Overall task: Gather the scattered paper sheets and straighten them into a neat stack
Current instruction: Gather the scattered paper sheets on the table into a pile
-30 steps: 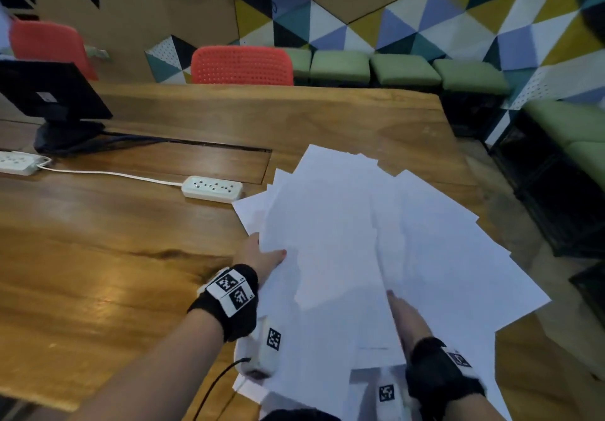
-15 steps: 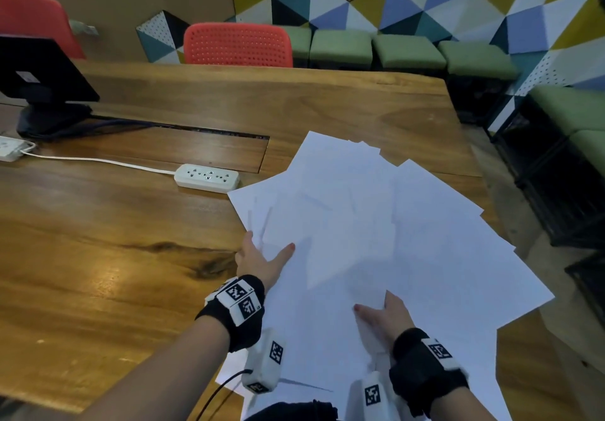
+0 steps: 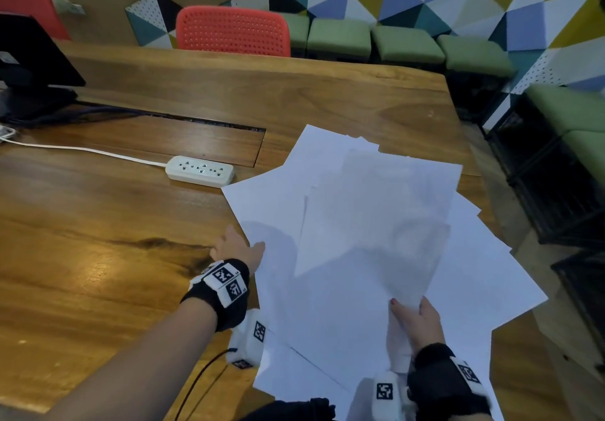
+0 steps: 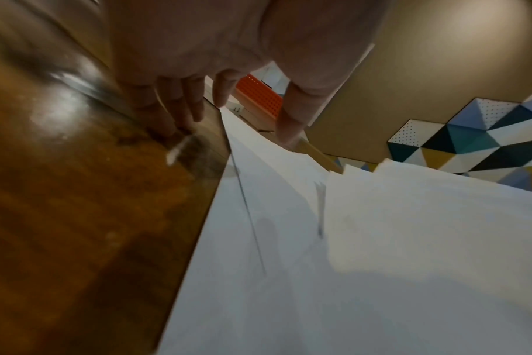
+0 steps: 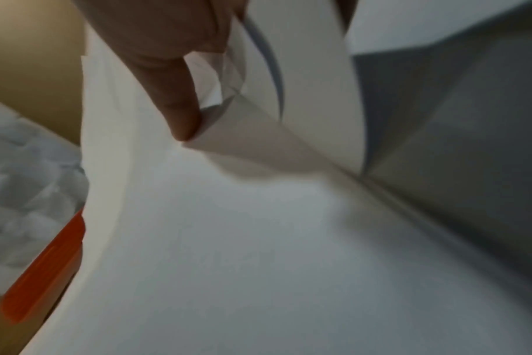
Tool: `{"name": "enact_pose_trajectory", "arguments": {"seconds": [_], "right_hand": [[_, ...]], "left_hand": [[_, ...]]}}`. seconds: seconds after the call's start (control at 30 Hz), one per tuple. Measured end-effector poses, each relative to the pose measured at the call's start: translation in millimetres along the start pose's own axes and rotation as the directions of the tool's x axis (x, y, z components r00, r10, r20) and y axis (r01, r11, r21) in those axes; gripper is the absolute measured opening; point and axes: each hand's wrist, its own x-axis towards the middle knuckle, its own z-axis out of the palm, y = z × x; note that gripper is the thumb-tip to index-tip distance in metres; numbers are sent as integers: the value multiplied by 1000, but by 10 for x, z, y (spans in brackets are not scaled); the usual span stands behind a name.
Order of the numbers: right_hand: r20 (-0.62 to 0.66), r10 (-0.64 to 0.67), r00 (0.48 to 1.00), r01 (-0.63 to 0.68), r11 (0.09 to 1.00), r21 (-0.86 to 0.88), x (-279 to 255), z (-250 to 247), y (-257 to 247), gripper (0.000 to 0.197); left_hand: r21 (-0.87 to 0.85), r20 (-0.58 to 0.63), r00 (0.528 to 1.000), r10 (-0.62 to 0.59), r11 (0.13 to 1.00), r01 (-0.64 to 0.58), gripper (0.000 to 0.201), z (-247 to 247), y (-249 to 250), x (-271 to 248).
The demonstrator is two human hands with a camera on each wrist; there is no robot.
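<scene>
Several white paper sheets (image 3: pixel 327 316) lie fanned out and overlapping on the right part of the wooden table (image 3: pixel 98 224). My right hand (image 3: pixel 414 319) pinches the near corner of one sheet (image 3: pixel 376 224), which is raised above the pile. In the right wrist view the thumb (image 5: pixel 173 91) presses the curled sheet corner (image 5: pixel 304 96). My left hand (image 3: pixel 237 250) lies at the pile's left edge. Its straight fingers (image 4: pixel 170 120) touch the wood, and its thumb (image 4: pixel 289 125) rests on the paper edge (image 4: pixel 258 168).
A white power strip (image 3: pixel 200 170) with its cable lies just left of the pile. A black monitor (image 3: pixel 29 60) stands at the far left. A red chair (image 3: pixel 232 31) and green seats (image 3: pixel 406 44) line the far side. Some sheets overhang the table's right edge (image 3: pixel 474 165).
My right hand, flat on the pile before, now pinches a sheet and has lifted it. My left hand slid slightly left to the pile's edge.
</scene>
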Motion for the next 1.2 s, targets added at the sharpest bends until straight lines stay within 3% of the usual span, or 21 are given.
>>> {"name": "enact_pose_trajectory", "arguments": {"seconds": [0.07,0.2,0.37,0.53,0.67,0.73,0.8,0.87,1.0,1.07,1.17,1.2], "right_hand": [[11,49,999,-50,998,32,24,-72,51,21],[53,96,994,-99,994,40,77,-84,115,56],[119,85,989,-93,994,62,45,-122,36,24],[124,43,991,-50,997,56,66,-135,57,23],[143,51,988,-62,995,76,63,-151,48,25],[140,42,989,-57,993,108,31,-148,8,38],[123,56,991,-72,989,133,11,-140,-34,52],[122,65,990,-80,988,129,14,-137,-42,52],[135,61,989,-74,993,93,45,-143,12,27],[130,64,989,-79,991,110,55,-132,42,29],[111,64,992,-74,993,89,56,-119,42,52],[109,70,992,-80,993,83,53,-124,41,54]], "left_hand": [[16,26,999,28,999,-28,81,20,81,3],[-35,89,994,66,997,-63,86,186,258,36],[-375,121,988,-94,917,133,67,211,433,224],[-376,206,966,-159,898,228,64,288,564,228],[-274,134,974,-182,938,213,82,519,417,493],[-235,97,977,-188,950,206,83,589,358,587],[-287,88,985,-149,943,168,74,446,469,343],[-372,91,991,-96,920,123,68,343,516,178],[-404,156,985,-75,905,133,67,239,401,125],[-392,243,969,-36,910,132,50,195,366,78],[-393,229,972,56,919,40,6,231,322,34],[-387,214,974,79,922,10,10,242,314,21]]}}
